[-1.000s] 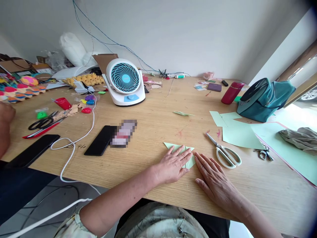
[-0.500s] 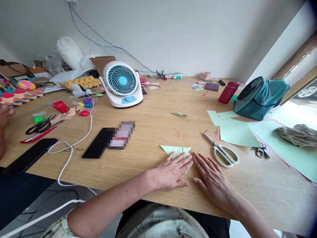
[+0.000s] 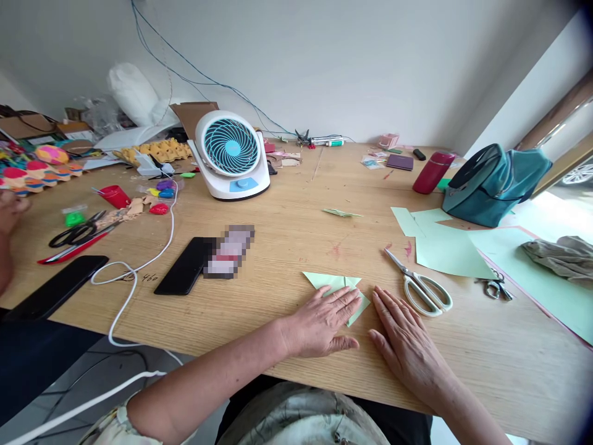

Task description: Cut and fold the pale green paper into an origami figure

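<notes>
A folded piece of light green paper (image 3: 319,280) lies on the wooden table, its pointed left end and right edge showing. Flat on top of it rests my left hand (image 3: 322,324), fingers stretched out and covering its middle. My right hand (image 3: 407,343) lies palm down on the bare wood just right of the paper, apart from it, with its fingers extended. Beyond the right fingertips are white-handled scissors (image 3: 427,295), blades pointing away to the left. Another small folded green paper (image 3: 341,212) sits farther back.
Green sheets (image 3: 451,253) and keys (image 3: 498,289) lie to the right, near a teal bag (image 3: 495,185) and a red bottle (image 3: 433,173). Left are a black phone (image 3: 185,267), a white cable (image 3: 171,228) and a fan (image 3: 234,154). Another person's hand (image 3: 10,210) shows at the left edge.
My right hand has slid a little right, away from the paper, so the paper's right corner now shows. My left hand stays on the paper. The view has shifted slightly.
</notes>
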`<state>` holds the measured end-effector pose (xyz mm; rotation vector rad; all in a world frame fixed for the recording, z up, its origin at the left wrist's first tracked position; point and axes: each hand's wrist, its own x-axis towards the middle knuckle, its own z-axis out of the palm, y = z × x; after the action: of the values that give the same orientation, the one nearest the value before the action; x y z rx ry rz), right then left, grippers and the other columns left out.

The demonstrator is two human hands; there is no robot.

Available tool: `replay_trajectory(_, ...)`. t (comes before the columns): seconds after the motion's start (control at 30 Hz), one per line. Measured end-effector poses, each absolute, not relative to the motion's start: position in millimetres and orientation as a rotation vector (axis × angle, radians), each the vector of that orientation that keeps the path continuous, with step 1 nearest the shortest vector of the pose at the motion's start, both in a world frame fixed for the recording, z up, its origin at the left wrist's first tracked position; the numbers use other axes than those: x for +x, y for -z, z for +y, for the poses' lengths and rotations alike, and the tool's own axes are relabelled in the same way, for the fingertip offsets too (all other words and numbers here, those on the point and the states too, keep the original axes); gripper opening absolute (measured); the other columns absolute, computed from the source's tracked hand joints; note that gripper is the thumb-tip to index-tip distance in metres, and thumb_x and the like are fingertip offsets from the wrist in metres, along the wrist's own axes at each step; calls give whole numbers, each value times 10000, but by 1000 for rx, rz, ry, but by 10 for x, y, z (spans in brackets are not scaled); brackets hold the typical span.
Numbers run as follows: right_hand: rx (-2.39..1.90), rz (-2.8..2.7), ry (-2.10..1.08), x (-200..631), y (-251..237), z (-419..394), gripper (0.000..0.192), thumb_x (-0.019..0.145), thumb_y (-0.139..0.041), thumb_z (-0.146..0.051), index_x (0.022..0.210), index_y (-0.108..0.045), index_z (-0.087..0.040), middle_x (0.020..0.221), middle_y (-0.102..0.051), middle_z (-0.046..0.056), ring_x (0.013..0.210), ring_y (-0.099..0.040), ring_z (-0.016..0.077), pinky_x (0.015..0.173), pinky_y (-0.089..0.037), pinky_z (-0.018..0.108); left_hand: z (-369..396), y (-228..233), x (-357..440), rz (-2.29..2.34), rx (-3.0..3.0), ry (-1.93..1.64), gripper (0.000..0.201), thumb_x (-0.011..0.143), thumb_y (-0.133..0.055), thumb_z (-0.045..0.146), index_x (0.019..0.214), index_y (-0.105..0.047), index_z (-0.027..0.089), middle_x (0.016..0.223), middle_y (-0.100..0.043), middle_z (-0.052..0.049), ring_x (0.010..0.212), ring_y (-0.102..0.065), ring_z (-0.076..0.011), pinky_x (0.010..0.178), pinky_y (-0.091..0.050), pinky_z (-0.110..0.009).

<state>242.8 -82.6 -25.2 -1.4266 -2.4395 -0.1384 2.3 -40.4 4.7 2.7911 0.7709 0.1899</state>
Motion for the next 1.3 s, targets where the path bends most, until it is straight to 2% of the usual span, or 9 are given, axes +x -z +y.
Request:
replay_trajectory(0.17, -1355, -2505, 24, 2413, 174, -846, 709, 991, -415, -399, 1569, -90, -146, 1597, -258, 131, 1465, -230, 295, 1141, -332, 497, -359, -39, 101, 883, 2805, -304, 630, 981, -283, 561, 1389, -432, 104, 1580, -248, -185, 1452, -249, -298, 1116, -299, -475)
replay_trajectory(0.3, -1313, -2579, 8, 2408, 154, -841, 694, 992, -417, -390, 1566, -116, -138, 1612, -213, 119, 1482, -173, 296, 1148, -317, 500, -338, -14, 136, 973, 2781, -320, 580, 963, -351, 565, 1318, -492, 128, 1562, -267, -214, 1453, -234, -333, 1115, -291, -498)
replay_trajectory(0.47, -1313, -2608, 57, 2425, 200, -826, 691, 995, -413, -401, 1568, -109, -162, 1600, -249, 106, 1479, -192, 289, 1145, -312, 516, -325, 41, 143, 1003, 2761, -354, 668, 957, -326, 592, 1429, -369, 121, 1574, -256, -190, 1465, -205, -305, 1145, -249, -479)
replay_trajectory(0.6, -1339, -2609, 76, 2423, 219, -834, 682, 1001, -399, -403, 1568, -108, -161, 1608, -216, 102, 1484, -175, 282, 1152, -304, 509, -326, 68, 147, 1025, 2740, -357, 736, 957, -286, 613, 1478, -295, 94, 1581, -246, -182, 1474, -184, -289, 1164, -214, -467)
replay_trajectory(0.9, -1362, -2583, -17, 2399, 164, -830, 703, 997, -403, -412, 1570, -83, -158, 1610, -216, 100, 1488, -161, 271, 1166, -290, 492, -283, -34, 92, 943, 2697, -111, 712, 955, -334, 605, 1525, -243, 188, 1622, -49, -159, 1497, -67, -318, 1184, -137, -519)
replay_trajectory(1.03, -1350, -2555, -28, 2408, 136, -852, 701, 995, -414, -389, 1569, -87, -152, 1611, -218, 99, 1491, -144, 274, 1165, -294, 495, -281, 9, 73, 946, 2718, -124, 709, 988, -306, 528, 1538, -143, 112, 1628, -34, -125, 1505, -7, -255, 1212, -87, -464)
replay_trajectory(1.2, -1229, -2644, -35, 2396, 80, -856, 687, 993, -426, -345, 1570, -92, -180, 1611, -203, 90, 1489, -144, 291, 1170, -263, 537, -302, 25, 59, 943, 2745, -161, 628, 971, -322, 327, 1519, -175, 58, 1622, -77, -129, 1504, -39, -240, 1219, -86, -447)
replay_trajectory(1.3, -1143, -2719, -100, 2380, 40, -834, 661, 994, -432, -334, 1566, -126, -210, 1593, -253, 71, 1482, -175, 286, 1170, -268, 537, -293, 24, 58, 941, 2752, -194, 633, 943, -335, 270, 1517, -179, 53, 1618, -112, -133, 1501, -85, -239, 1216, -113, -439)
